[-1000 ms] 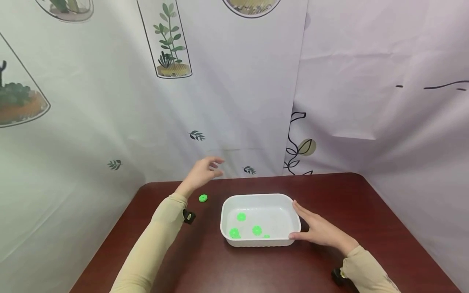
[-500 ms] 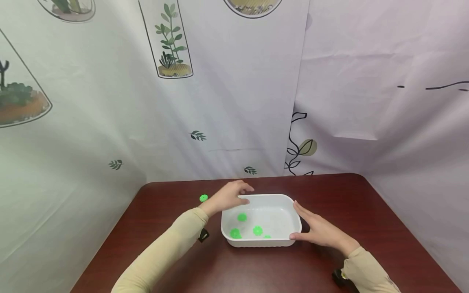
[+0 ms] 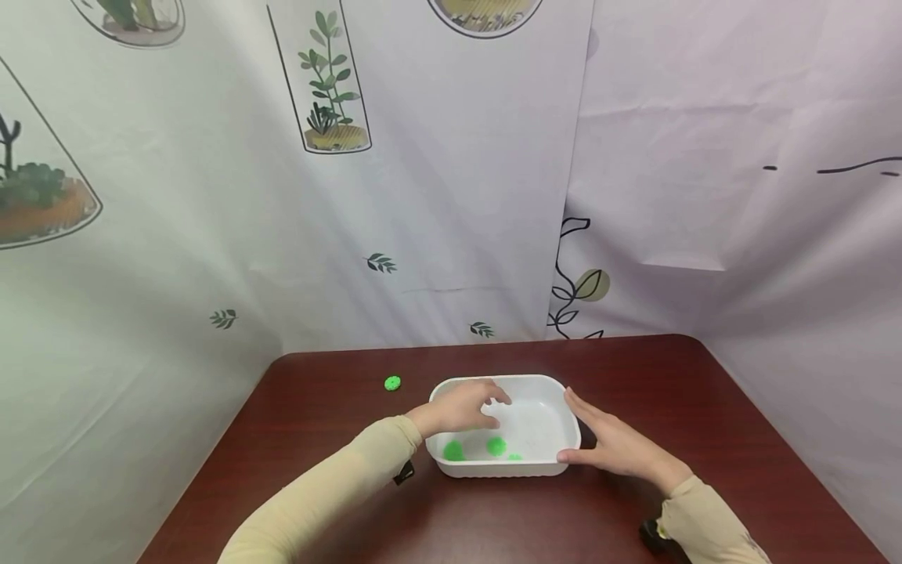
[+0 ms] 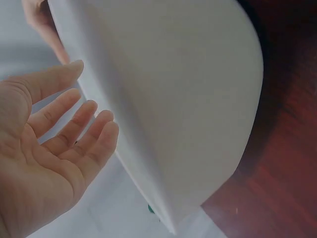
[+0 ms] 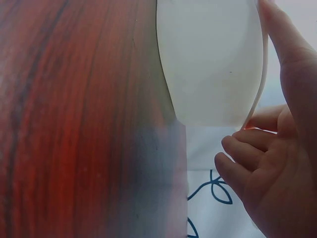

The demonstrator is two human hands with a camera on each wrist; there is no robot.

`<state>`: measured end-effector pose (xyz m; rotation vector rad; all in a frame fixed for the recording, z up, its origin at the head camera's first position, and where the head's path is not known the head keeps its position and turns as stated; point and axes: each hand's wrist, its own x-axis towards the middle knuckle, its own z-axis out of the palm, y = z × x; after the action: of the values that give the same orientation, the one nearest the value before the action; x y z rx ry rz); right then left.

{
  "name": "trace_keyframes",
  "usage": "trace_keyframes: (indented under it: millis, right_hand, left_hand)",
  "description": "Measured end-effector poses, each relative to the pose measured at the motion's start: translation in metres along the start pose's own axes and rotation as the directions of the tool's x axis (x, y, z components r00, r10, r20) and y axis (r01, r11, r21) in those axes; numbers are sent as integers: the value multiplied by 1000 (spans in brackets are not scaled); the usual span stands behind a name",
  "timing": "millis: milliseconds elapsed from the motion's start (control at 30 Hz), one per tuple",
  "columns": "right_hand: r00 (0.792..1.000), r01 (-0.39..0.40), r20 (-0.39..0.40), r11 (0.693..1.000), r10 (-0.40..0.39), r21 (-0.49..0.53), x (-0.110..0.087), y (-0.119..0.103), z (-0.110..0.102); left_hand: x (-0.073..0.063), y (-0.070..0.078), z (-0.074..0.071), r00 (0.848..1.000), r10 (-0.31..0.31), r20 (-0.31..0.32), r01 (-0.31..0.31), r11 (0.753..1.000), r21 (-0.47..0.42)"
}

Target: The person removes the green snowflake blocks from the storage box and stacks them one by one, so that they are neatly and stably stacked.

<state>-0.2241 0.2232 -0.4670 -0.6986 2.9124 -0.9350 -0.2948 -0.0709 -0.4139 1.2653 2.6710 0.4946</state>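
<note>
A white rectangular dish (image 3: 535, 423) stands on the table, with several small green flower-shaped pieces (image 3: 496, 446) in its left half. Over that left half hangs my left hand (image 3: 461, 406), fingers loosely bent and apart. The left wrist view shows this hand (image 4: 54, 144) holding nothing, beside the dish wall (image 4: 183, 89). My right hand (image 3: 620, 445) holds the dish's right end, thumb at the near corner and fingers at the far corner. In the right wrist view, the hand (image 5: 272, 153) touches the rim, other fingers bent below. One green piece (image 3: 392, 383) lies on the table, left of the dish.
The dark red wooden table (image 3: 338, 486) reaches back to a pale hanging cloth (image 3: 451, 196) printed with plants. Cloth also closes off both sides. A small black device (image 3: 404, 472) is strapped at the left wrist, another (image 3: 654, 537) at the right.
My left hand has come from above the table's back left, moving right and toward me, over the dish. My right hand and the dish have stayed in place.
</note>
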Motion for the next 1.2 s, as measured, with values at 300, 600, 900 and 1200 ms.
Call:
trace_keyframes:
  millis: [300, 600, 900, 1200]
  right_hand:
    - [1000, 9, -1, 1000, -9, -11, 1, -1, 2]
    - [1000, 26, -11, 999, -26, -26, 2, -1, 5]
    - [1000, 23, -5, 1000, -23, -13, 0, -1, 7]
    - [1000, 16, -18, 1000, -17, -19, 0, 5, 3]
  left_hand:
    - [4, 4, 22, 998, 7, 65, -10, 999, 48]
    - [-1, 8, 36, 994, 9, 105, -17, 997, 82]
    - [-3, 4, 45, 993, 5, 115, -20, 991, 129]
    - [-1, 2, 46, 996, 11, 90, -23, 990, 142]
